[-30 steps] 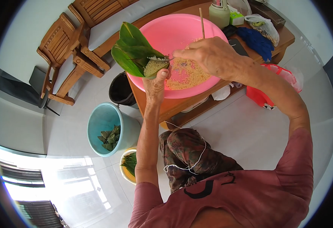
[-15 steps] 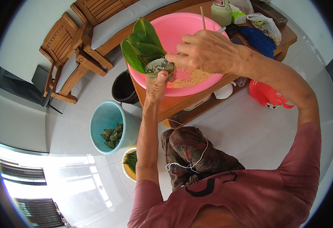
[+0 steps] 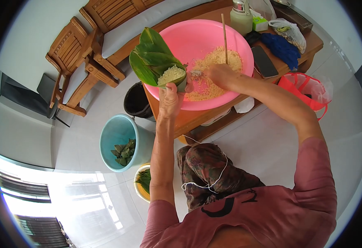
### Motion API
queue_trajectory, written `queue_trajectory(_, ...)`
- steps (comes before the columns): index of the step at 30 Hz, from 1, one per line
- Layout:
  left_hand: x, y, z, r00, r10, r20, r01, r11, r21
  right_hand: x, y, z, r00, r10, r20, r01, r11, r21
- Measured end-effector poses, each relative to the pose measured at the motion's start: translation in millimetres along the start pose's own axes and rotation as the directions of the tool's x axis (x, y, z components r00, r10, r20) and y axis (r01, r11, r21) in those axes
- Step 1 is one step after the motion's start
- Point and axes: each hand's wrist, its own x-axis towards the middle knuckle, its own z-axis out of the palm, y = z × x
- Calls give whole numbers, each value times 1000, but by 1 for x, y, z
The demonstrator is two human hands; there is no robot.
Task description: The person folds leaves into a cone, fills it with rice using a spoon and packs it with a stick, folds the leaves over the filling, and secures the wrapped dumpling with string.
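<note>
My left hand (image 3: 171, 99) is closed around a cone of folded green leaves (image 3: 153, 58), with the leaf tips standing up above it. Pale rice (image 3: 172, 75) is heaped in the mouth of the cone. My right hand (image 3: 222, 77) is closed on a spoon (image 3: 196, 73), whose bowl is just right of the cone, over a pink basin (image 3: 185, 31). Loose yellowish rice (image 3: 218, 58) covers part of the basin floor. A thin wooden stick (image 3: 224, 39) rises behind my right hand; its lower end is hidden.
The basin stands on a wooden table (image 3: 181, 124) with a phone (image 3: 264, 62), blue cloth (image 3: 281, 48) and jug (image 3: 241, 18). A teal bucket (image 3: 106, 146) holds leaf-wrapped parcels. Nearby are a black bin (image 3: 136, 103), a basket of leaves (image 3: 141, 194) and a red bag (image 3: 296, 84).
My right hand has moved down from above the cone's edge to low over the basin. Rice now mounds in the cone, where the spoon was before.
</note>
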Motion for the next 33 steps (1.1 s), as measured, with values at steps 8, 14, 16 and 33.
queue_trajectory(8,-4,3,0,999,-32,2,32,999,15,-10,-25,-86,990,26,-141,82,702,708)
queue_trajectory(14,-5,0,15,998,-55,-33,56,998,33,-11,-40,-92,994,-82,-66,96,444,891)
queue_trajectory(16,-5,0,14,998,-58,0,58,997,50,-12,-45,-95,995,-83,-63,96,509,855)
queue_trajectory(33,2,8,34,968,-201,-150,196,979,-51,-3,-52,-129,990,-122,70,26,647,762)
